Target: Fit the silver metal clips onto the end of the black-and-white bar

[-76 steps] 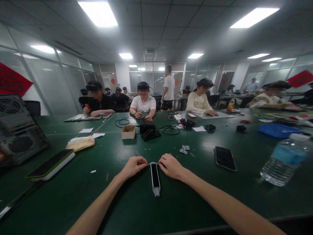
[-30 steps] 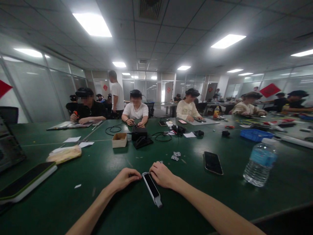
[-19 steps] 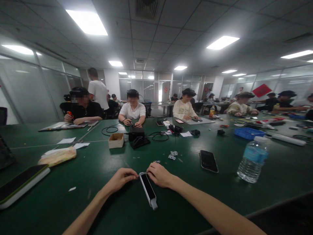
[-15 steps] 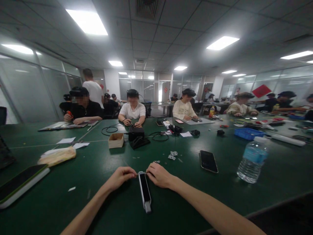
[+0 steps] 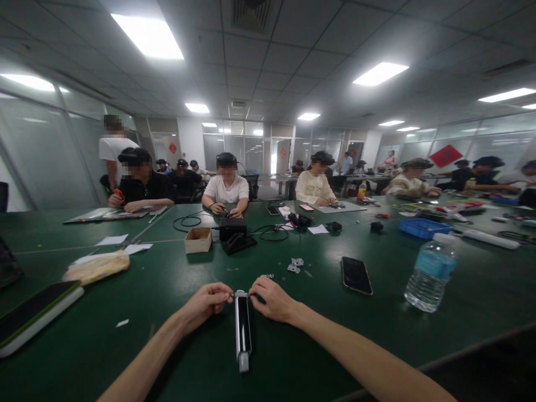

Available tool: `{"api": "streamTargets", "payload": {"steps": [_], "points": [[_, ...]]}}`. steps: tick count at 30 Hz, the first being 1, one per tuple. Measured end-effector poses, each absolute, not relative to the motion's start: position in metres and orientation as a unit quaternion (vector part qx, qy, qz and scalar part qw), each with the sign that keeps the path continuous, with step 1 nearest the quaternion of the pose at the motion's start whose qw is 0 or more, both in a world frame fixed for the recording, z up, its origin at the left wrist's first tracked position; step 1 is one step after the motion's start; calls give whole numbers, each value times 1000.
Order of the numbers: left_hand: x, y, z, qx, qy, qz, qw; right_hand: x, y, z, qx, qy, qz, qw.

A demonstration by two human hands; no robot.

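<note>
Between my hands is a narrow, long white device (image 5: 243, 326) with a glossy black face and a pale stub at its near end. My left hand (image 5: 208, 300) pinches the left side of its far end with thumb and fingertips. At the right side of that same end, my right hand (image 5: 273, 300) is closed with bent fingers. Any small part between the fingertips is too small to make out. Just beyond my right hand lie some tiny shiny pieces (image 5: 269, 276). Farther off are small pale metal plates (image 5: 295, 265).
A black phone (image 5: 356, 275) and a water bottle (image 5: 431, 273) stand to the right, a blue tray (image 5: 425, 228) behind them. Ahead are a small cardboard box (image 5: 198, 241) and a black device (image 5: 233, 229). At left lies a green-edged slab (image 5: 39, 315). Co-workers sit across the green table.
The device's near end has swung to the left, so it now points more straight toward me. My hands keep nearly the same place at its far end. A person behind has walked left.
</note>
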State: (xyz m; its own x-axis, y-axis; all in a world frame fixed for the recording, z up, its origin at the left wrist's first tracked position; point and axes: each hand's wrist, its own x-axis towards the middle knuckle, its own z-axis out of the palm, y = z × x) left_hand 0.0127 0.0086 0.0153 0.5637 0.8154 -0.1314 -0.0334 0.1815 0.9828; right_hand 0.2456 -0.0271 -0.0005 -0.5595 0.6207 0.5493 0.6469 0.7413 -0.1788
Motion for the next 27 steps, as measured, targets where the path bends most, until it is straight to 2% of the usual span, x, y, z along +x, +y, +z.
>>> {"api": "streamTargets", "payload": {"steps": [6, 17, 27], "points": [[15, 6, 17, 546, 349, 310, 696, 246, -28, 0, -364, -880, -20, 304], [17, 9, 14, 679, 431, 305, 510, 247, -25, -2, -386, -882, -30, 267], [19, 11, 7, 721, 463, 266, 442, 245, -29, 0, -412, -881, 0, 234]]}}
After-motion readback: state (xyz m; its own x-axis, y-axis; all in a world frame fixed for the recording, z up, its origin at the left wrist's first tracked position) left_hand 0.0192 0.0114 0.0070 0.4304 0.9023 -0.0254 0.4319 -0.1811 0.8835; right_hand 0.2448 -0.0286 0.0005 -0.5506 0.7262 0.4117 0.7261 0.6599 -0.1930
